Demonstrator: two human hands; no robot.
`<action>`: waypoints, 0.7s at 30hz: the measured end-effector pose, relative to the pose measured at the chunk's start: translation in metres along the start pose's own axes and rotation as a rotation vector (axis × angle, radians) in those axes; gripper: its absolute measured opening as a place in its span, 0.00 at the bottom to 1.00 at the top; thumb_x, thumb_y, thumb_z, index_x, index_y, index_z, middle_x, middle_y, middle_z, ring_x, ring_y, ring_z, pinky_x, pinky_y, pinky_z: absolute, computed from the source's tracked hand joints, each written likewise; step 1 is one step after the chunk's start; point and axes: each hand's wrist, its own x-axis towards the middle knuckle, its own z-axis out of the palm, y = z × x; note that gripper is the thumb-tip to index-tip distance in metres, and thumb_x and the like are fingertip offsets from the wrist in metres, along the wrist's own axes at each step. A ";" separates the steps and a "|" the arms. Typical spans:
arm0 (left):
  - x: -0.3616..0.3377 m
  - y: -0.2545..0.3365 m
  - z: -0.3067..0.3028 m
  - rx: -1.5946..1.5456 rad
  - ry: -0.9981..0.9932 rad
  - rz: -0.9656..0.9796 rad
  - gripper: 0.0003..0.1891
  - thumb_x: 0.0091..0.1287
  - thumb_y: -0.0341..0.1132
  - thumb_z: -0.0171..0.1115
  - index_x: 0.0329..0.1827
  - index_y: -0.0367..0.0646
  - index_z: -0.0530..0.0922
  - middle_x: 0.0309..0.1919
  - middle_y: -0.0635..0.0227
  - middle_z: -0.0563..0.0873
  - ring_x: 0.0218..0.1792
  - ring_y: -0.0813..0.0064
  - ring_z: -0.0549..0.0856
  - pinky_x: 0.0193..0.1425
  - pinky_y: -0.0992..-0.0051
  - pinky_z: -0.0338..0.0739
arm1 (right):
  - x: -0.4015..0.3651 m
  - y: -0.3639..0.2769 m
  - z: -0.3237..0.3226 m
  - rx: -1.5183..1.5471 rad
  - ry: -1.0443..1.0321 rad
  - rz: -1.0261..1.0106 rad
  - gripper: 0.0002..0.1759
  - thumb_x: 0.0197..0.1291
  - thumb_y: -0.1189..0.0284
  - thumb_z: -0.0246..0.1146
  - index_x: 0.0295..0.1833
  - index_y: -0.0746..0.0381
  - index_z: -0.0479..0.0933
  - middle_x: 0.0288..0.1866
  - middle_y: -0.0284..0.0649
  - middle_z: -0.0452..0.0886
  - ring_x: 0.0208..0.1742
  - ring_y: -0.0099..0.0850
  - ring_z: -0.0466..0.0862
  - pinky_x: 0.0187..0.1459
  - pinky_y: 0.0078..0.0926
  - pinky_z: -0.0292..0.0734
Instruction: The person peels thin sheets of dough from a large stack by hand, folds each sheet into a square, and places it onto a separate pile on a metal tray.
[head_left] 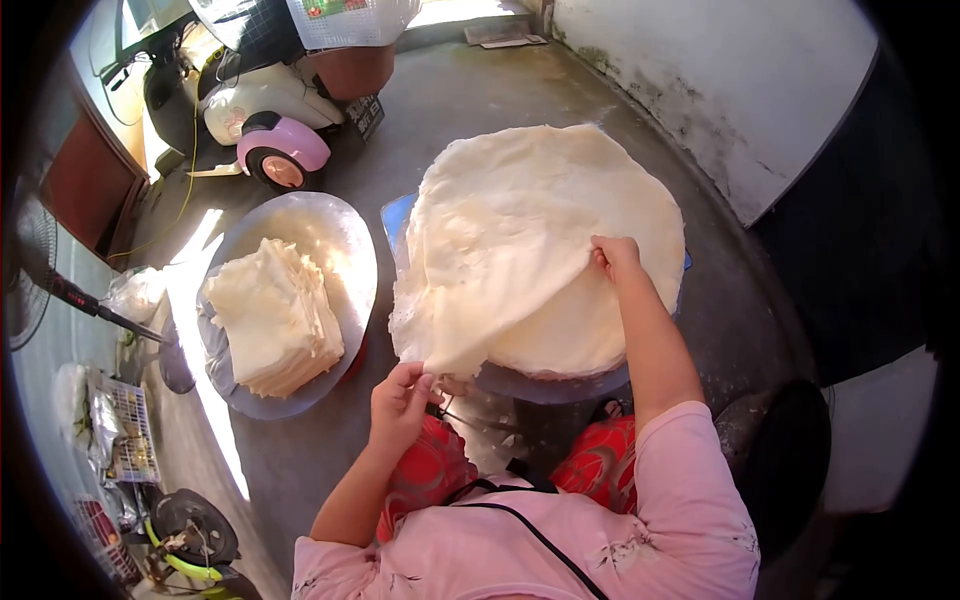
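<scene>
A large round stack of thin pale sheets (540,210) lies on a round metal tray (540,388) in front of me. The top sheet (500,290) is partly lifted, its near edge folded back. My left hand (400,402) pinches that sheet's edge at the near left, beyond the tray's rim. On the right side of the stack, my right hand (615,257) is closed on another part of the same sheet's edge. To the left, a pile of folded pale sheets (275,318) rests on a second round metal tray (345,235).
A scooter with a pink wheel cover (290,140) stands at the back left, near a white basket (355,22). A fan (35,240) and a wire basket (130,430) are at the far left. A stained white wall (700,90) runs along the right.
</scene>
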 end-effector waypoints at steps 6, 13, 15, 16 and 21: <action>0.006 0.007 -0.021 -0.041 0.312 0.146 0.07 0.69 0.29 0.54 0.46 0.36 0.75 0.32 0.72 0.80 0.32 0.86 0.78 0.36 0.85 0.74 | -0.041 -0.053 -0.035 0.778 -0.302 0.058 0.07 0.55 0.69 0.63 0.33 0.58 0.73 0.26 0.32 0.75 0.24 0.21 0.76 0.24 0.14 0.76; 0.012 0.013 0.009 0.260 0.306 0.456 0.12 0.58 0.26 0.67 0.42 0.38 0.75 0.30 0.70 0.76 0.30 0.84 0.76 0.36 0.85 0.70 | -0.191 -0.141 -0.054 0.817 -0.387 -0.542 0.06 0.60 0.71 0.64 0.36 0.59 0.73 0.31 0.34 0.79 0.32 0.29 0.84 0.37 0.23 0.82; 0.000 0.009 0.028 0.094 0.005 0.154 0.17 0.57 0.25 0.67 0.47 0.37 0.72 0.36 0.70 0.75 0.37 0.83 0.78 0.44 0.84 0.73 | -0.231 -0.155 -0.053 0.883 -0.442 -0.722 0.06 0.60 0.72 0.64 0.36 0.60 0.73 0.32 0.35 0.80 0.33 0.30 0.84 0.40 0.26 0.82; -0.003 0.013 0.040 0.092 0.007 0.159 0.17 0.57 0.25 0.67 0.47 0.37 0.72 0.36 0.70 0.75 0.37 0.83 0.78 0.44 0.84 0.73 | -0.248 -0.161 -0.053 0.882 -0.443 -0.727 0.06 0.60 0.72 0.64 0.36 0.60 0.73 0.32 0.35 0.80 0.33 0.30 0.84 0.40 0.26 0.82; -0.003 0.022 0.089 0.432 0.180 0.326 0.46 0.42 0.35 0.80 0.63 0.40 0.59 0.54 0.59 0.66 0.52 0.70 0.74 0.49 0.73 0.74 | -0.298 -0.178 -0.066 0.991 -0.629 -1.112 0.05 0.63 0.72 0.60 0.42 0.62 0.76 0.38 0.41 0.83 0.42 0.36 0.85 0.47 0.28 0.82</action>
